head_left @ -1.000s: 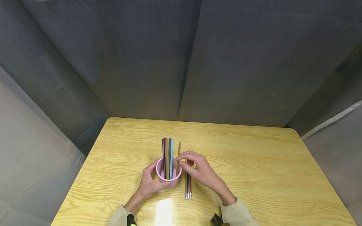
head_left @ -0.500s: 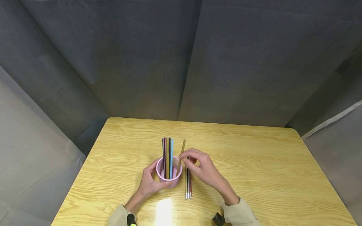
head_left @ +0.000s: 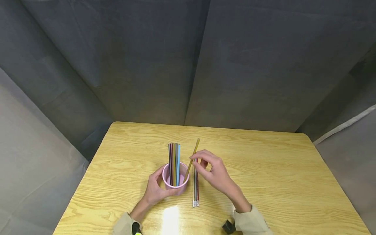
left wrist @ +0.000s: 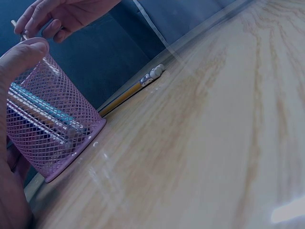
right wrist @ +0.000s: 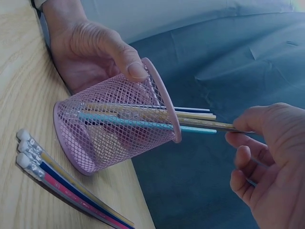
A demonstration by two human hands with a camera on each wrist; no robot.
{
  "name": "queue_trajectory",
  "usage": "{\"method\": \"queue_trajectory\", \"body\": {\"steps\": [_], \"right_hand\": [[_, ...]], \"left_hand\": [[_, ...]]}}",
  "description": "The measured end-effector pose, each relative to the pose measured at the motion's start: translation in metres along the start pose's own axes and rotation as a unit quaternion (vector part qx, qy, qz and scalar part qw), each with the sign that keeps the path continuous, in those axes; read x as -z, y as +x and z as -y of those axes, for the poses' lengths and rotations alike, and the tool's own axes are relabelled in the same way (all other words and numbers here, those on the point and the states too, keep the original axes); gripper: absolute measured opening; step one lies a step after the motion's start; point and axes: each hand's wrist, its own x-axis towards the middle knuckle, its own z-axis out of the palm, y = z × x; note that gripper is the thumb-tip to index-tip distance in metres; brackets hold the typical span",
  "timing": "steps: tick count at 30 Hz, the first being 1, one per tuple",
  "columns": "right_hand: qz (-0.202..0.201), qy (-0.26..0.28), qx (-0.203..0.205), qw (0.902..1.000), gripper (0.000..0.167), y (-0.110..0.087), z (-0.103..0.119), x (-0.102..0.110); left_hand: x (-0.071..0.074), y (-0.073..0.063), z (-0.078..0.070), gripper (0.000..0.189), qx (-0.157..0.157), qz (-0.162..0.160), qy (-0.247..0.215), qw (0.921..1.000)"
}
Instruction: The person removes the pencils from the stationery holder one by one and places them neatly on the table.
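My left hand grips a pink mesh pencil cup from its left side, the thumb at the rim. The cup stands upright on the table. Several pencils, one of them light blue, lean together in its left part. Between thumb and index finger, my right hand pinches a yellow-gold pencil. That pencil tilts to the right over the rim, with its lower end inside the cup. The right hand's other fingers are loosely curled, as the right wrist view shows.
Three pencils, yellow, dark blue and red, lie side by side on the wooden table just right of the cup, white eraser ends toward me. Grey cloth hangs behind the table and at both sides.
My right hand has moved to the right and farther from me, tilting the yellow-gold pencil from nearly upright toward the right and raising it a little. The left hand and cup have stayed put.
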Motion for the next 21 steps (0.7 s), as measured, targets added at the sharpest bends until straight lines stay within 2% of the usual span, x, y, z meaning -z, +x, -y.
{"method": "queue_trajectory", "body": {"steps": [10,21], "right_hand": [[-0.051,0.011,0.018,0.9985,0.024,0.003,-0.002,0.01],[-0.07,0.017,0.004,0.9974,0.024,0.004,-0.005,0.021]], "left_hand": [[-0.001,0.0,0.0,0.085,-0.003,-0.002,-0.003,1.0],[0.0,0.0,0.0,0.087,0.005,-0.002,-0.007,1.0]]}}
